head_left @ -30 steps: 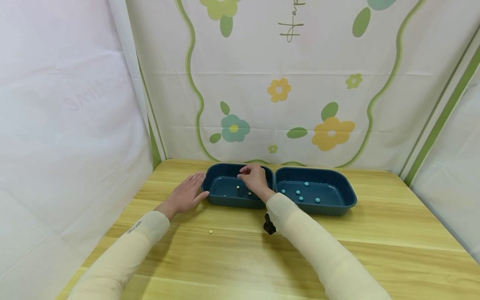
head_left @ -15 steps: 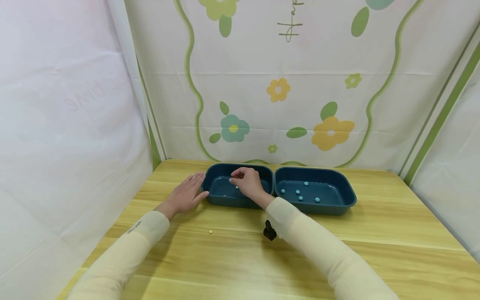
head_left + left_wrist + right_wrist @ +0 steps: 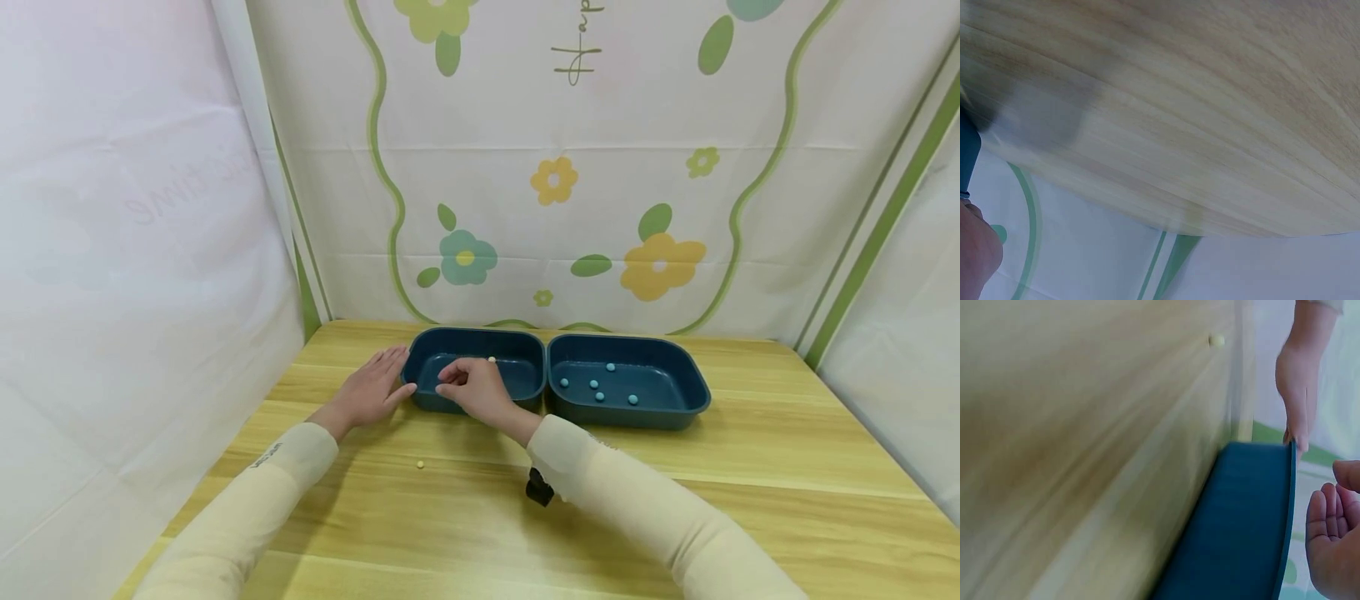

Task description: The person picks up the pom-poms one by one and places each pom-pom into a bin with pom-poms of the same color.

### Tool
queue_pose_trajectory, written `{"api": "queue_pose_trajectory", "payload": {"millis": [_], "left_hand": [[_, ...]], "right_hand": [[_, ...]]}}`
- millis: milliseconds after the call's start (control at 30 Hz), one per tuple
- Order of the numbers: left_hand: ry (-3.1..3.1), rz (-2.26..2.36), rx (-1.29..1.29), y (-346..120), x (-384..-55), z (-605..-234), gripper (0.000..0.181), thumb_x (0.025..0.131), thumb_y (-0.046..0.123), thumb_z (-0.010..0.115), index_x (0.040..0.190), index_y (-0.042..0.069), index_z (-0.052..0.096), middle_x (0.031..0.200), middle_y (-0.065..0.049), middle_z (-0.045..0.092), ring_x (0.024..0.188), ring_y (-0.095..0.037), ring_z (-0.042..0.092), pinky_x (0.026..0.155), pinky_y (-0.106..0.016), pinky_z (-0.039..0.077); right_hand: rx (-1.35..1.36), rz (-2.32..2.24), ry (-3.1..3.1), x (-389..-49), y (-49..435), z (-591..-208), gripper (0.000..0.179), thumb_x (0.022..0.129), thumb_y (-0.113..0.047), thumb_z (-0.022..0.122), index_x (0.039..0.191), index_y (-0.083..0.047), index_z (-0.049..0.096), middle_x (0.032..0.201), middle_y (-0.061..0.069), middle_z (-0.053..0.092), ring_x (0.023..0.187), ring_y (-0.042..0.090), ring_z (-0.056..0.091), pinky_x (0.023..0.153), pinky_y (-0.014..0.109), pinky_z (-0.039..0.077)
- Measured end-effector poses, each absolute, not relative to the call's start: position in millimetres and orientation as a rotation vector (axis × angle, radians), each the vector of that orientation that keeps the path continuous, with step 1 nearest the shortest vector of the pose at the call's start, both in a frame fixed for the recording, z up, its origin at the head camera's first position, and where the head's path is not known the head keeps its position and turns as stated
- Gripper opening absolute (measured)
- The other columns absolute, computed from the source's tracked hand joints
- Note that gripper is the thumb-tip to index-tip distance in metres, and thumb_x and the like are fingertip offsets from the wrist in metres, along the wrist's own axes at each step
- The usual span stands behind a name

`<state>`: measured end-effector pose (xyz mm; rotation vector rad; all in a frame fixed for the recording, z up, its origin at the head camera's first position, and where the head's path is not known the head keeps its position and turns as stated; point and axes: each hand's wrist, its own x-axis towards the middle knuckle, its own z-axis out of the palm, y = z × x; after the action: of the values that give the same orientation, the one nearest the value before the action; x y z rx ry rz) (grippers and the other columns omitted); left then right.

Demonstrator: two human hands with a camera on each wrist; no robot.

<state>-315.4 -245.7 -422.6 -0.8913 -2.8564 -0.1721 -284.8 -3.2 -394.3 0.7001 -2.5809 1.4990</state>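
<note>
My left hand lies with straight fingers against the left end of a dark blue tray, thumb near its front corner. Over that tray's near side, my right hand hovers with bent fingers, thumb and index apart at the tips. In the right wrist view the right hand shows its curled fingers beside the tray wall, and nothing shows between them. One small pale yellow ball shows inside the tray behind the right hand. Another yellow ball lies on the table in front.
A second blue tray stands directly right of the first and holds several light blue balls. Behind both trays hangs a flowered cloth. A black device sits under the right cuff, above the wooden table.
My right hand has moved left and toward me across the left tray, uncovering the yellow ball behind it. The left hand stays at the tray's end.
</note>
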Motion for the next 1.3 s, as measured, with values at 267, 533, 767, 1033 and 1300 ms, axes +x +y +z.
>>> {"api": "queue_pose_trajectory", "payload": {"millis": [267, 533, 767, 1033, 1300], "left_hand": [[-2.851, -0.167, -0.895, -245.9, -316.2, -423.1, 0.070, 0.105, 0.043, 0.038, 0.150, -0.008, 0.023, 0.155, -0.024, 0.024, 0.144, -0.035, 0.020, 0.117, -0.046, 0.011], [-2.847, -0.165, -0.890, -246.7, -316.6, -424.5, 0.070, 0.104, 0.042, 0.039, 0.150, -0.008, 0.024, 0.155, -0.024, 0.024, 0.144, -0.035, 0.020, 0.117, -0.046, 0.012], [-2.832, -0.168, -0.890, -247.2, -317.3, -425.8, 0.070, 0.104, 0.042, 0.040, 0.150, -0.008, 0.025, 0.154, -0.024, 0.026, 0.144, -0.034, 0.020, 0.117, -0.046, 0.012], [-2.845, -0.163, -0.883, -247.6, -317.5, -426.0, 0.070, 0.104, 0.043, 0.038, 0.150, -0.008, 0.024, 0.155, -0.023, 0.024, 0.144, -0.033, 0.019, 0.117, -0.045, 0.011], [-2.833, -0.164, -0.896, -247.0, -317.1, -425.5, 0.069, 0.105, 0.042, 0.038, 0.149, -0.009, 0.025, 0.155, -0.024, 0.025, 0.144, -0.035, 0.020, 0.117, -0.045, 0.011]], "right_hand": [[0.812, 1.520, -2.600, -266.0, -15.4, -398.0, 0.010, 0.085, -0.010, 0.076, 0.093, -0.004, 0.073, 0.078, -0.006, 0.065, 0.069, 0.007, 0.059, 0.061, 0.022, 0.052], [0.946, 1.546, -2.637, -252.5, -23.9, -412.5, 0.009, 0.084, -0.005, 0.076, 0.092, -0.001, 0.073, 0.077, -0.006, 0.064, 0.067, 0.005, 0.058, 0.062, 0.020, 0.051], [1.000, 1.506, -2.717, -244.4, -29.5, -418.5, 0.014, 0.082, -0.007, 0.078, 0.093, -0.001, 0.073, 0.075, -0.008, 0.063, 0.067, 0.004, 0.057, 0.065, 0.018, 0.050], [1.059, 1.406, -2.790, -237.6, -31.9, -422.1, 0.011, 0.082, -0.008, 0.078, 0.091, -0.003, 0.073, 0.074, -0.010, 0.063, 0.066, 0.003, 0.055, 0.065, 0.017, 0.049], [1.086, 1.350, -2.827, -237.9, -33.9, -427.5, 0.010, 0.082, -0.008, 0.079, 0.090, -0.004, 0.074, 0.072, -0.010, 0.063, 0.067, 0.003, 0.055, 0.065, 0.016, 0.049]]}}
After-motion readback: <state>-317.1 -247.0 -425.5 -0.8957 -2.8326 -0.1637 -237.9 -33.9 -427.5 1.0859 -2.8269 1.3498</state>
